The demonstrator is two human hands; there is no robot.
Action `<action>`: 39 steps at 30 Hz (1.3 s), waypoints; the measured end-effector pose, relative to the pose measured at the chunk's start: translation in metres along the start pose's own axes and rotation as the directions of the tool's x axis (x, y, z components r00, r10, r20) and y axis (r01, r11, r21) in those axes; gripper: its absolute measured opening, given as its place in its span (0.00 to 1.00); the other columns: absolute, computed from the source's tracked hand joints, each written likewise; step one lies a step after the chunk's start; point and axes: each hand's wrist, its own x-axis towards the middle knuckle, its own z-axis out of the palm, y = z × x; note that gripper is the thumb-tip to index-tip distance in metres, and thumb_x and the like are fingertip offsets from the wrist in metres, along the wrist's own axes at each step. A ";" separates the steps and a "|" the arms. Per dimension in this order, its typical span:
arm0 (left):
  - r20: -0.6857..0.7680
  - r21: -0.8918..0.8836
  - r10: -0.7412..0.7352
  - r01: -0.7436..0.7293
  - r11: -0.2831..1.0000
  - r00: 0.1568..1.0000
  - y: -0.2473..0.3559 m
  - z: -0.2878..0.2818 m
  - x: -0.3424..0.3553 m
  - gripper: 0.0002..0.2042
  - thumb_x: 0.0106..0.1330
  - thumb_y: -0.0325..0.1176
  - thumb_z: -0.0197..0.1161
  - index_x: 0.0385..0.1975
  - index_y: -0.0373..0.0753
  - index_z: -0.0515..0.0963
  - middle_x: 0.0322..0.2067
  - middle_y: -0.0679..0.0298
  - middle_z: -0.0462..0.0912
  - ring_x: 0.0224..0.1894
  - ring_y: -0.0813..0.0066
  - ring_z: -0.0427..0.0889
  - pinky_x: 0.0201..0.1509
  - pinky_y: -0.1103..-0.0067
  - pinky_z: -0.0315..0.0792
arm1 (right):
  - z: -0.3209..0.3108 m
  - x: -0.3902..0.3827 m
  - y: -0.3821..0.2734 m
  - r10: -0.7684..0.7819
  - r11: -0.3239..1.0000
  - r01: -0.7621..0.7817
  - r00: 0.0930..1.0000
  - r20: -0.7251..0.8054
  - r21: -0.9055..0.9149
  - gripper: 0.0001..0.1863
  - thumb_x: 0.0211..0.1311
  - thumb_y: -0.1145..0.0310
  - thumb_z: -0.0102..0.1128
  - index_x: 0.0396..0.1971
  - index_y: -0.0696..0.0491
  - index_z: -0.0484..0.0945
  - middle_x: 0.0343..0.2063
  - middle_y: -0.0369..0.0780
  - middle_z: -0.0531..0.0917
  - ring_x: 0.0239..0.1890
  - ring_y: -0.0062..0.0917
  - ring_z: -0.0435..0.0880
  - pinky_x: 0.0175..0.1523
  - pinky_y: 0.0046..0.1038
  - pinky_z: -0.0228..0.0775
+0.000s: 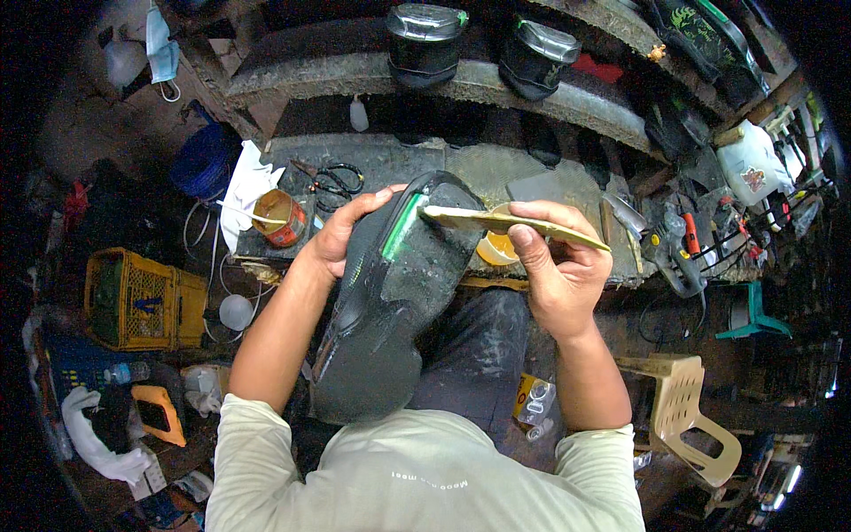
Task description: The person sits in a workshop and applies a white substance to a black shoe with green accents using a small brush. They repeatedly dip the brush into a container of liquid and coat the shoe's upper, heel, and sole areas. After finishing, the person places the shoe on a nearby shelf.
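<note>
A black shoe (381, 293) with a bright green strip along its edge leans over my lap, underside turned up. My left hand (341, 232) is closed around its left side near the far end, the fingers partly hidden beneath. Between the thumb and fingers of my right hand (563, 266) is a flat, yellowish wooden-handled brush (523, 224). Its narrow pale tip touches or hovers just over the sole beside the green strip; I cannot tell which. Below the handle, a container of yellow-orange stuff (496, 250) is partly hidden by my hand and the shoe.
On the worktable (479, 164) are a can (282, 222) with a pale stick in it and black-handled scissors (337, 180). Cluttered tools, including a grinder-like power tool (678, 257), lie right. A yellow crate (146, 301) stands left, a beige plastic chair (687, 408) right. Two black shoes (425, 44) rest on the shelf.
</note>
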 end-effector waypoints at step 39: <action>-0.302 0.396 0.260 -0.128 0.909 0.917 0.013 0.031 -0.010 0.22 0.73 0.42 0.61 0.63 0.41 0.72 0.47 0.64 0.83 0.48 0.78 0.84 0.50 0.78 0.80 | -0.009 0.009 -0.014 -0.479 0.783 0.491 0.867 0.135 -0.382 0.17 0.52 0.80 0.74 0.44 0.53 0.85 0.31 0.37 0.88 0.23 0.26 0.77 0.36 0.30 0.60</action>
